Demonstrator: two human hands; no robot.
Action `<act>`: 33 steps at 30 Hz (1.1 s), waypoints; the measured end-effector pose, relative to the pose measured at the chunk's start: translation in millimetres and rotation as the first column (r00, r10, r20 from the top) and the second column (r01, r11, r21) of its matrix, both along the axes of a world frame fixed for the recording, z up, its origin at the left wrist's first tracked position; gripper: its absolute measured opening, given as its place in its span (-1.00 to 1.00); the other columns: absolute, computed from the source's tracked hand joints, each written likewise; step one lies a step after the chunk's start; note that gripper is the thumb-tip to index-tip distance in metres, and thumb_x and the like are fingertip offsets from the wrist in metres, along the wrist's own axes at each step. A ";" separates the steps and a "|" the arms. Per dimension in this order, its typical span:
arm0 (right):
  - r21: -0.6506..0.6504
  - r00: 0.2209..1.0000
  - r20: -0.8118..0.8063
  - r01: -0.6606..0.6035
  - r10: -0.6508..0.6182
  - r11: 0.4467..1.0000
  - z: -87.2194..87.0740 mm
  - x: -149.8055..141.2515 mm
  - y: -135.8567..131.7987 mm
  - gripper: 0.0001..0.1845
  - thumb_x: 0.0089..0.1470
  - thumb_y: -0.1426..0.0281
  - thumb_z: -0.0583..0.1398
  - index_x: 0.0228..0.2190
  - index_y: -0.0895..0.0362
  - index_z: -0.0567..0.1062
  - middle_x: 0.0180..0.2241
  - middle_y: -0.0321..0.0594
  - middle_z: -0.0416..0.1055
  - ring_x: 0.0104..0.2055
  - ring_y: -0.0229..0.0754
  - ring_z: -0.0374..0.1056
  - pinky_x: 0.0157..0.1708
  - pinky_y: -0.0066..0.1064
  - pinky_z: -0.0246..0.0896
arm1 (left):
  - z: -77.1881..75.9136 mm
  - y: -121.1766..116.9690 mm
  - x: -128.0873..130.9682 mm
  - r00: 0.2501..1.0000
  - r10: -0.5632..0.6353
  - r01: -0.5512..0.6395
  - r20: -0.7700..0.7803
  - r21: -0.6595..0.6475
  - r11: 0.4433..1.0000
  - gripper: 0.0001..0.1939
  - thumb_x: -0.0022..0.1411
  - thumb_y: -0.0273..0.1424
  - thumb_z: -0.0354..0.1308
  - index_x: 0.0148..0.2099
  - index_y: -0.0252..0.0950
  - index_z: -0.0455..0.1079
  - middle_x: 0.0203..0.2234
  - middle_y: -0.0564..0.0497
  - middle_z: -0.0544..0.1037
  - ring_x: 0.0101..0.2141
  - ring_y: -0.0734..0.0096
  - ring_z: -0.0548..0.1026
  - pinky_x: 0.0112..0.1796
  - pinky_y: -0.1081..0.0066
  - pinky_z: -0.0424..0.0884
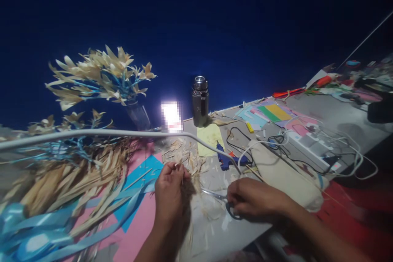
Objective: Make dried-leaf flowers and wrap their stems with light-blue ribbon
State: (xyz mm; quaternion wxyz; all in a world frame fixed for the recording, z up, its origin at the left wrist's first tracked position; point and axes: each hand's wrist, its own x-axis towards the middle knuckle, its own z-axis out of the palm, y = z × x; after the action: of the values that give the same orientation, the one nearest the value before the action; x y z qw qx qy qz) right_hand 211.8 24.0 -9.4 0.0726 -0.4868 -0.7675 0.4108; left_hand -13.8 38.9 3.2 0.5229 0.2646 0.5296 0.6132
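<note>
My left hand (pixel 170 192) is raised over the table with its fingertips pinched together. A small pale bit shows at the tips, too small to name. Scissors (pixel 214 194) lie at my right hand (pixel 256 198), whose fingers are curled around their dark handles. The blades point left, toward my left hand, and appear close together. Beneath and between the hands, dry husk scraps (pixel 196 163) are scattered over the grey tabletop. Just beyond my right hand lies a blue glue gun (pixel 225 161), beside a yellow sheet (pixel 210 141).
A dark flask (pixel 200 104) stands behind, near a bright light (pixel 171 116). Husk flowers (pixel 101 75) rise at left above dried husks (pixel 49 184) and blue ribbon (pixel 55 223). A white cable (pixel 101 132) crosses the view. Rightward are a cream pouch (pixel 276 172) and a power strip (pixel 313 149).
</note>
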 end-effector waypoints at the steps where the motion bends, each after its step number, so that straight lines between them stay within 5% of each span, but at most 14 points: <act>1: -0.008 0.993 -0.112 0.040 -0.040 0.999 2.8 -6.7 1.0 -0.90 0.02 0.54 0.26 -0.39 0.10 0.53 -0.53 -0.41 0.33 -0.48 -0.29 0.21 -0.46 -0.47 -0.02 | 0.5 -0.5 2.3 1.000 0.016 -0.016 -0.016 -0.002 1.000 -0.61 -0.04 -0.19 0.45 -0.37 -0.23 0.30 -0.60 0.15 0.45 -0.59 0.51 0.34 -0.57 0.55 0.29; 3: -0.132 0.911 -0.354 0.177 -0.213 0.975 5.6 -28.6 3.0 -0.93 0.09 0.41 0.28 -0.31 0.10 0.53 -0.54 -0.43 0.29 -0.51 -0.31 0.17 -0.49 -0.49 -0.01 | -2.1 -1.7 6.3 0.998 0.046 -0.046 -0.052 0.006 0.999 -0.61 -0.03 -0.19 0.45 -0.34 -0.22 0.30 -0.58 0.14 0.46 -0.56 0.49 0.37 -0.54 0.53 0.32; 6: -0.273 0.699 -0.603 0.272 -0.384 0.923 3.2 -72.1 6.4 -0.67 -0.11 0.31 0.43 -0.26 0.10 0.53 -0.49 -0.43 0.31 -0.50 -0.33 0.14 -0.50 -0.52 0.05 | -12.3 -4.6 9.2 0.990 0.077 -0.070 -0.115 0.067 0.995 -0.64 0.02 -0.19 0.43 -0.33 -0.21 0.32 -0.55 0.15 0.42 -0.53 0.48 0.37 -0.50 0.51 0.35; 10: -0.367 0.555 -0.676 0.317 -0.485 0.874 -2.6 -111.5 10.3 -0.74 -0.09 0.23 0.38 -0.42 0.14 0.52 -0.55 -0.40 0.33 -0.53 -0.33 0.19 -0.51 -0.51 0.13 | -21.7 -10.2 5.2 0.974 0.115 -0.089 -0.193 0.141 0.986 -0.70 0.08 -0.22 0.41 -0.35 -0.22 0.35 -0.54 0.15 0.38 -0.49 0.48 0.36 -0.45 0.51 0.35; 14: -0.344 0.570 -0.672 0.326 -0.473 0.881 -5.1 -113.3 13.7 -0.81 -0.04 0.26 0.29 -0.50 0.14 0.50 -0.56 -0.33 0.42 -0.53 -0.30 0.25 -0.54 -0.50 0.14 | -16.6 -12.0 -2.1 0.994 0.070 -0.064 -0.087 0.068 0.996 -0.65 0.01 -0.22 0.46 -0.33 -0.23 0.36 -0.53 0.15 0.41 -0.51 0.49 0.37 -0.49 0.52 0.35; 20: -0.444 0.622 -0.601 0.262 -0.502 0.857 -1.9 -97.7 17.5 -0.74 -0.16 0.23 0.36 -0.51 0.14 0.47 -0.56 -0.31 0.45 -0.53 -0.31 0.27 -0.55 -0.52 0.08 | -4.5 -9.5 -16.5 0.953 -0.112 0.142 0.282 -0.088 0.986 -0.59 -0.09 -0.28 0.55 -0.38 -0.26 0.35 -0.56 0.15 0.45 -0.59 0.55 0.38 -0.54 0.53 0.39; 33: -0.522 0.460 -0.655 0.297 -0.599 0.799 -13.4 -114.2 23.6 -0.54 -0.14 0.04 0.44 -0.50 0.12 0.43 -0.53 -0.29 0.48 -0.50 -0.25 0.38 -0.46 -0.46 0.29 | -15.4 -12.4 -18.4 0.852 -0.104 0.203 0.513 -0.141 0.969 -0.62 -0.15 -0.38 0.61 -0.33 -0.33 0.50 -0.42 0.05 0.53 -0.40 0.49 0.51 -0.33 0.52 0.53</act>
State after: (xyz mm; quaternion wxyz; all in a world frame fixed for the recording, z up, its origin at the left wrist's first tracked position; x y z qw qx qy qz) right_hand 97.6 47.6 -22.8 0.4299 -0.4423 -0.4105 0.6716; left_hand -32.3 26.6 -12.2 0.7128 0.0865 0.4084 0.5636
